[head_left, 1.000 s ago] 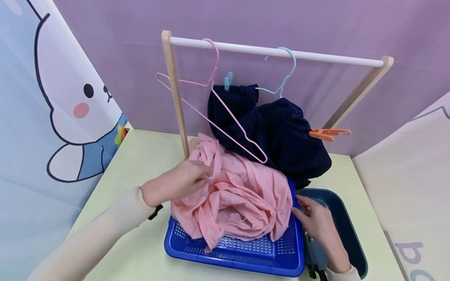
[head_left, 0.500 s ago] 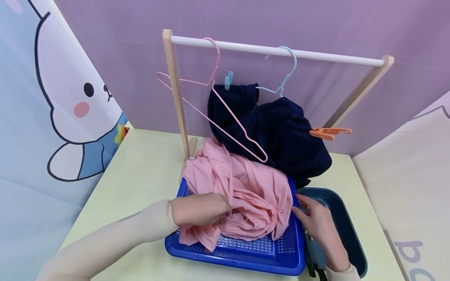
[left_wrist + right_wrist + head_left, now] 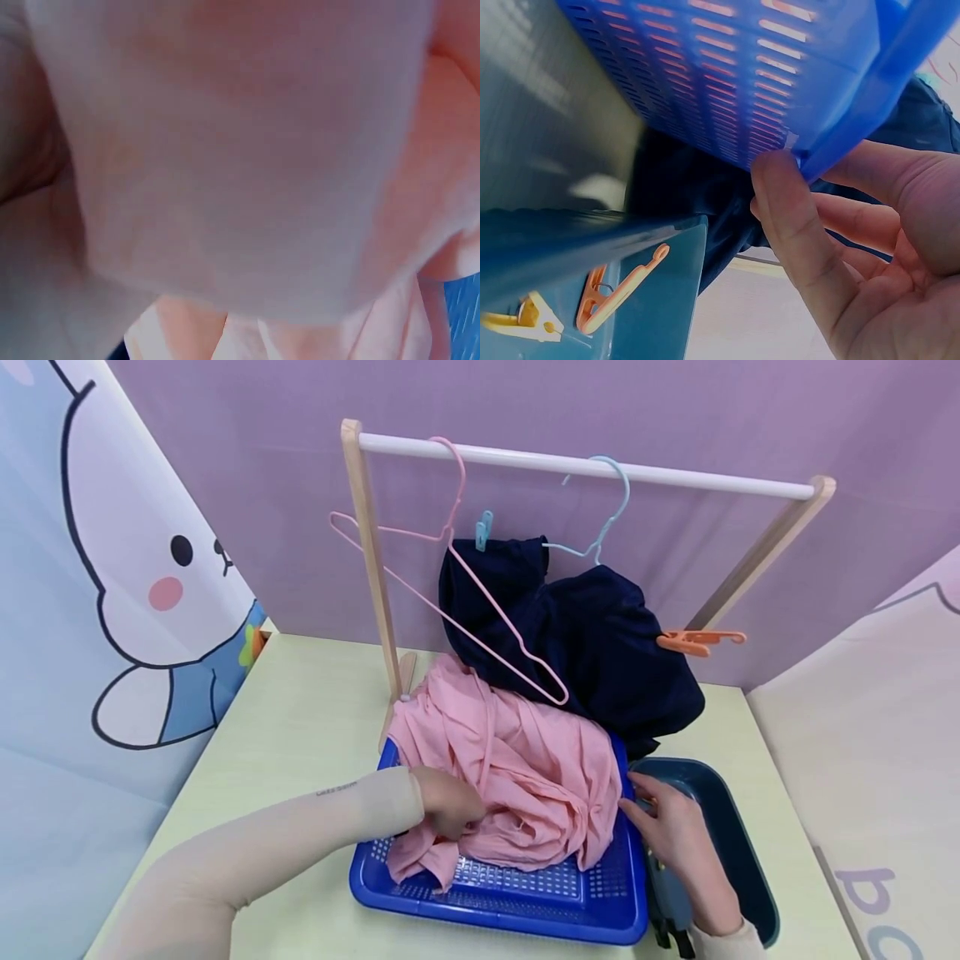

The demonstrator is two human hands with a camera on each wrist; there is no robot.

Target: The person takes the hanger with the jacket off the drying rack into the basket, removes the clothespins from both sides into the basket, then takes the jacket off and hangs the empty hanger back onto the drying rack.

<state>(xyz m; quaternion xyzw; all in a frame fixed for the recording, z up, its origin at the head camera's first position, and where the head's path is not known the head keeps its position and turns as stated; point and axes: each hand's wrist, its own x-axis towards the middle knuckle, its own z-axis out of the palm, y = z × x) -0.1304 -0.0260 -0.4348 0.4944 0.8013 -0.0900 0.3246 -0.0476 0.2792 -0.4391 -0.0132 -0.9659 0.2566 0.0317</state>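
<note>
A crumpled pink cloth lies heaped in a blue plastic basket with perforated walls. My left hand grips the cloth near the basket's left side; its fingertips are hidden in the folds. In the left wrist view, pink cloth covers most of the palm. My right hand pinches the basket's right rim between thumb and fingers, as the right wrist view also shows, with the thumb against the outer wall.
Behind the basket stands a rack with a white rail. It bears a pink hanger, a light blue hanger and a dark navy garment with clips. A teal bin holding clothes pegs stands at the right.
My left hand has moved right and down over the basket, drawing the pink cloth's left part inward from the basket's left edge. The right hand has stayed on the rim.
</note>
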